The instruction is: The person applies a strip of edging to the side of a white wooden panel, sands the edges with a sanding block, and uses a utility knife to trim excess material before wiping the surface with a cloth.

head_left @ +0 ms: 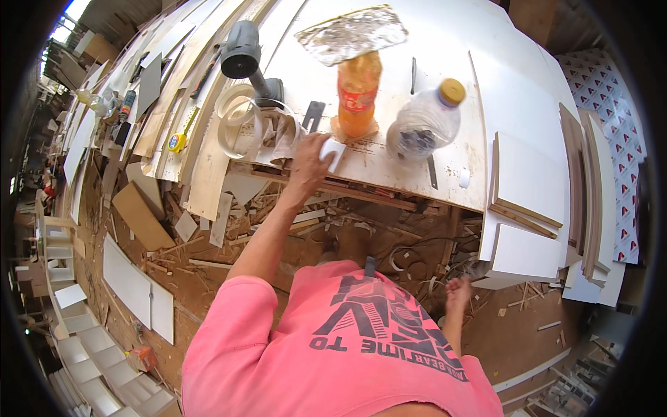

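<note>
At the near edge of the white worktable (445, 76), my left hand (310, 165) is closed on a small white flat-sided piece (335, 154). Just beyond it lie a dark slotted metal piece (313, 117) and a bottle of orange drink (358, 94), under a dirty pale sheet (352, 33). Left of that hand are rolls of pale edging strip (240, 115), a crumpled brownish cloth (278, 135) and a dark cordless drill (243, 52). My right hand (457, 295) hangs low beside stacked white boards; its fingers look bent but are too blurred to make out.
A clear jar (425, 128) with a yellow lid and dark contents stands to the right. White board pieces (524, 187) are stacked along the right side. A yellow tape measure (177, 143) lies among wood strips at left. Offcuts and cables litter the brown floor.
</note>
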### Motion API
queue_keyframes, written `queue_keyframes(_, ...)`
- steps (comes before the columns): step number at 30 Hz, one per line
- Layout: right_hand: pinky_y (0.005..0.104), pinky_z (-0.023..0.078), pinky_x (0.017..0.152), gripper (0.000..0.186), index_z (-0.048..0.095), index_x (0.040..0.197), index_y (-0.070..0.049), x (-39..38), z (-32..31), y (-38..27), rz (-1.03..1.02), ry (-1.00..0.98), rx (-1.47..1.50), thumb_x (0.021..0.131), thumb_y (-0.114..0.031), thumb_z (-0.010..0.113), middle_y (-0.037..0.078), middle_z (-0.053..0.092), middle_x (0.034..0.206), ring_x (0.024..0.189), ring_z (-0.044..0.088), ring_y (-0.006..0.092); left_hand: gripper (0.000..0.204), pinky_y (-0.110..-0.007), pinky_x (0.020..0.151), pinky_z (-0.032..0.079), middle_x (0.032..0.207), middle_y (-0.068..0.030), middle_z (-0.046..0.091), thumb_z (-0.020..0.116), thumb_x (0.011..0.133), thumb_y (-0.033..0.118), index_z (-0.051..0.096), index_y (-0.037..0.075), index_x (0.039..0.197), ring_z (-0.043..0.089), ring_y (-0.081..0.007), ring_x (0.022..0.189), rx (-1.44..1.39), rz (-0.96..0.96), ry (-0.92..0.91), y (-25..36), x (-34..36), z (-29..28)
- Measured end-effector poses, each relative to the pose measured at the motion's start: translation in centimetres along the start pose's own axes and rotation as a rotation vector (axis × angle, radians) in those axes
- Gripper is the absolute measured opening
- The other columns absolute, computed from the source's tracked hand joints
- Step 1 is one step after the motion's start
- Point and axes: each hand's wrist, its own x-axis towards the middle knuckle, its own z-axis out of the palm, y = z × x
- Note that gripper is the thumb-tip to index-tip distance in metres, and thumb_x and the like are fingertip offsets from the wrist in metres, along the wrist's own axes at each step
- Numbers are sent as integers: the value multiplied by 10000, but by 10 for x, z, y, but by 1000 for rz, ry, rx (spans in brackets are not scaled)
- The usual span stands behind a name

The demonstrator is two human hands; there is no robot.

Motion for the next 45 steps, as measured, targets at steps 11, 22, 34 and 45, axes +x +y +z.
queue_keyframes(11,249,493,586,233,527,1094,-70,-125,99,66,-74,-335,-665,966,-263,548,27,580,857,674,580,109,490,-548,1015,345,1255,-191,517,612,841,231,515,131,1311,455,-360,1238,419,-54,45,-117,-12,-61)
queue_keyframes(22,242,480,613,295,557,1148,-46,-144,181,40,-194,-587,-880,949,-263,567,51,609,906,711,594,111,375,-459,892,461,1155,-180,604,510,863,108,569,99,1234,571,-354,1091,-105,-461,58,-178,43,-103)
queue_keyframes(34,298,486,686,350,574,1140,-19,-181,223,39,-274,-629,-989,907,-279,595,85,628,888,769,605,141,592,-494,1040,350,1410,-235,406,713,800,335,531,84,1304,389,-401,1299,340,-135,-247,-103,-34,-68)
queue_keyframes(45,430,492,827,374,581,1090,8,-167,157,64,-441,-388,-968,870,-295,580,208,654,1002,952,635,358,633,-482,1123,271,1503,-234,271,709,800,280,479,24,1332,299,-399,1376,234,-138,-291,-111,-9,-59)
